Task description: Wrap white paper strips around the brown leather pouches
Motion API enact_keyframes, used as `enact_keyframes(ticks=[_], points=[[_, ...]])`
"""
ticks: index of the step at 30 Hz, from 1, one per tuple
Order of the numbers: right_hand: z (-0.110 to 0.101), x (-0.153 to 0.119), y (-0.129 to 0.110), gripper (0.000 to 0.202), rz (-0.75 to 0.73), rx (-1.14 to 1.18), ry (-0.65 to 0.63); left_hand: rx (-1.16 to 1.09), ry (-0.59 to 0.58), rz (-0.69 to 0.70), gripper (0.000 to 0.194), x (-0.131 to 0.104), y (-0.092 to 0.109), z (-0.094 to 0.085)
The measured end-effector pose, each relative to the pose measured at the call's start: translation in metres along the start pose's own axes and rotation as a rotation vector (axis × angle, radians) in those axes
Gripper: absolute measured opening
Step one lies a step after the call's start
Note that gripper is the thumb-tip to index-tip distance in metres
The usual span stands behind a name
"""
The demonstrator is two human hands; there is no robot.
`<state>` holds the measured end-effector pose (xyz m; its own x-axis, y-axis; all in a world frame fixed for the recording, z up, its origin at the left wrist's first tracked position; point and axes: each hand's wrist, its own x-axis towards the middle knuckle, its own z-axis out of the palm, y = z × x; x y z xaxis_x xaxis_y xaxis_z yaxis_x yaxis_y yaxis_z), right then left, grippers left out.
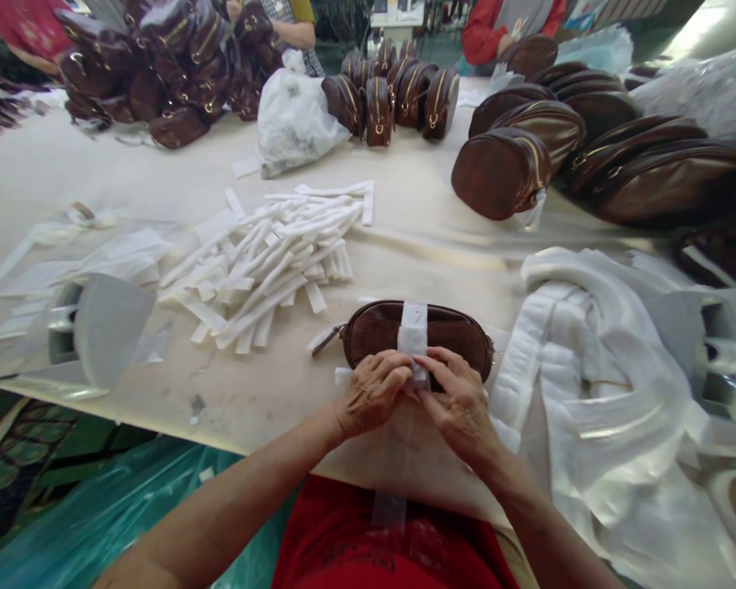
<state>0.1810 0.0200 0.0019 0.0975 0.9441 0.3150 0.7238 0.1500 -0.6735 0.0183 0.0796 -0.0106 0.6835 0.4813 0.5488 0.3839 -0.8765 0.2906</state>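
A small dark brown oval bag (374,330) lies at the table's front edge, its zip pull sticking out to the left. Around its middle runs a white strip (413,327), front to back. My left hand (373,393) is closed, its fingertips pinching the strip's near end at the bag's lower edge. From the other side my right hand (460,402) grips the same end between thumb and fingers. The fingers hide the bag's near edge and part of the strip.
Folded white strips (282,254) lie in a heap to the left. Tape dispensers (98,327) stand at either side. White padding (589,368) is piled at the right. Brown bags (500,172), a white plastic bag (300,114) and co-workers are farther back.
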Motion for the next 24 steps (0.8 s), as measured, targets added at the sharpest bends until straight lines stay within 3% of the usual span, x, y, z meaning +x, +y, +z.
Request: enact_keyframes(ticks=[7, 13, 18, 24], points=[[0.001, 0.002, 0.004, 0.031, 0.138, 0.140, -0.039, -0.027, 0.049, -0.003, 0.021, -0.002, -0.001, 0.003], [0.008, 0.003, -0.001, 0.019, 0.130, 0.095, 0.093, -0.016, 0.016, 0.000, 0.026, -0.001, -0.001, 0.001], [0.013, -0.003, -0.004, 0.018, -0.029, 0.000, 0.267, -0.028, 0.067, -0.022, 0.033, -0.003, -0.001, 0.002], [0.005, -0.008, -0.008, 0.018, -0.208, 0.066, 0.204, -0.042, 0.052, -0.051, 0.039, -0.003, -0.001, 0.002]])
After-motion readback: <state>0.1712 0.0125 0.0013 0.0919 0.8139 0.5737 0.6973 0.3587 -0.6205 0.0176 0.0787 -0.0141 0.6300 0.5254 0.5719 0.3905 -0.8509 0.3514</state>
